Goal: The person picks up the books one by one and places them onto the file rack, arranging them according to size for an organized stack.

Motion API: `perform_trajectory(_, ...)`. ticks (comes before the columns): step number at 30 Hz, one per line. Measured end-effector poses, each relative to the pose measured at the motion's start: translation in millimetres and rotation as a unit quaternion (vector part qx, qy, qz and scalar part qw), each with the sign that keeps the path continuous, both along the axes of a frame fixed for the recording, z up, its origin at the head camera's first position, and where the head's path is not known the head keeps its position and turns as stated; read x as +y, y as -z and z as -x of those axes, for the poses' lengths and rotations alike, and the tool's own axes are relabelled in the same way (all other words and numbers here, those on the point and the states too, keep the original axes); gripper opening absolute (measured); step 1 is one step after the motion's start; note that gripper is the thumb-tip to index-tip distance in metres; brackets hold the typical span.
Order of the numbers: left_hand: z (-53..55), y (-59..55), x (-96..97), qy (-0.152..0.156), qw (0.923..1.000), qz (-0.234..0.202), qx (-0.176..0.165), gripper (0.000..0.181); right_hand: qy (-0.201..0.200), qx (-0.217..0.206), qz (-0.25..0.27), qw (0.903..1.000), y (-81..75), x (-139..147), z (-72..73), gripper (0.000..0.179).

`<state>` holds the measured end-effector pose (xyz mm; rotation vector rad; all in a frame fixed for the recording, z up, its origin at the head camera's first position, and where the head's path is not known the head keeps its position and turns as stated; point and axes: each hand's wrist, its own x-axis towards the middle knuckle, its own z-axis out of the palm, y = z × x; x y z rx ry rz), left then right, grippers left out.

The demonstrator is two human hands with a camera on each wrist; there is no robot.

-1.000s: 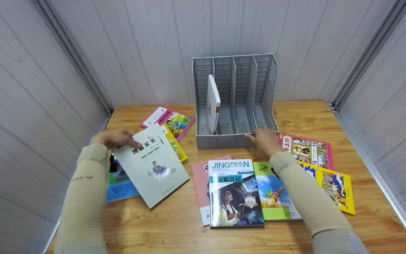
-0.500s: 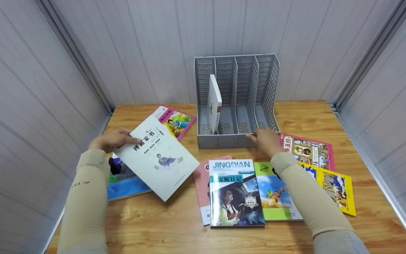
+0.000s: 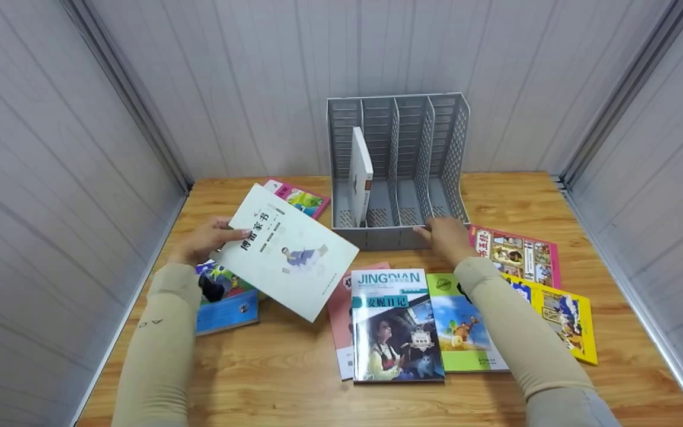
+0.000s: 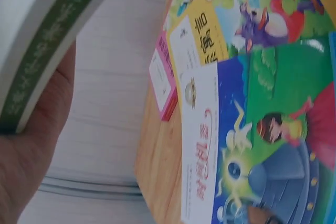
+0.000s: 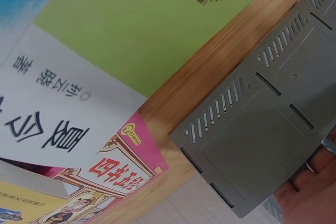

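My left hand (image 3: 202, 240) holds a pale book (image 3: 285, 255) by its upper left edge, thumb on the cover. The book is tilted and overlaps other books at the left. In the left wrist view its green-and-white spine (image 4: 50, 45) lies close to the camera, with part of the hand (image 4: 37, 150) below. My right hand (image 3: 448, 237) grips the front edge of a grey file rack (image 3: 350, 239), right of its middle. Curled fingers (image 5: 310, 177) show at the rack's edge in the right wrist view. One white book (image 3: 360, 178) stands upright in the rack's left part.
Under the pale book lie a blue picture book (image 3: 229, 314) and a pink-edged one (image 3: 306, 201); a yellow one (image 4: 273, 19) shows in the left wrist view. A dark-covered book (image 3: 398, 332) overlaps pink and green (image 3: 463, 323) ones in front. Red (image 3: 519, 255) and yellow (image 3: 575, 320) books lie right.
The left hand has carried the pale book rightward and turned it counter-clockwise, uncovering more of the blue picture book. The right hand keeps its place on the rack.
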<state>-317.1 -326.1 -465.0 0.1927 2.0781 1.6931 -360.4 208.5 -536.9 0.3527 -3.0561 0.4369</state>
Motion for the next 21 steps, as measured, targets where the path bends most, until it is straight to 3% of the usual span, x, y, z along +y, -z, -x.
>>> perform_trajectory(7,-2.8,12.0,17.7,-0.020,0.9987,-0.033,0.034,0.017,0.002,-0.001,0.018,0.9998,2.3,0,2.7,0.048)
perform_trajectory(13,-2.8,29.1,34.0,-0.011,0.9939,-0.080,0.074,0.024,0.009,-0.010,0.032,0.9994,3.1,0,0.4,0.047)
perform_trajectory(21,-10.1,43.4,61.7,-0.046,0.9882,-0.123,0.080,0.027,0.003,0.019,0.026,0.9995,8.1,0,3.0,0.045)
